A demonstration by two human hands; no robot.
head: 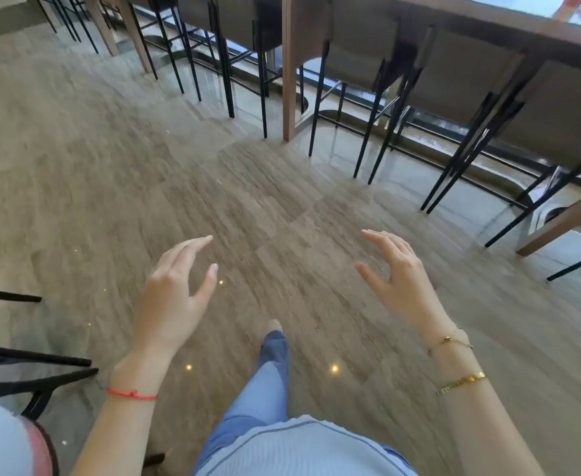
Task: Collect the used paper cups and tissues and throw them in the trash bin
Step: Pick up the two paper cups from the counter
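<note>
Left hand (174,290): fingers loosely spread, thumb apart from the forefinger, nothing held. Right hand (400,280): same posture, fingers relaxed and splayed, palm turned inward, nothing held. Both hang in front of the body over bare wood-look floor (110,187), well apart from each other, left at about 7 o'clock of frame centre and right at about 4 o'clock. Red string bracelet (131,394) on the left wrist; two gold bracelets (460,382) on the right. One leg in blue jeans (265,400) steps forward between the hands, toe toward 12 o'clock; background blurred, so judged walking. No paper cups, tissues or trash bin visible anywhere in view: their bearing from either hand cannot be told, nor which hand is nearer. Long wooden counter (453,18) runs across 12 to 2 o'clock with black-legged bar stools (378,108) tucked beneath; its top is mostly out of view. Dark chair legs (31,362) at 8 o'clock. Judgement: transit step, either seeking items or between pickups; next move depends on bringing a tabletop into view
</note>
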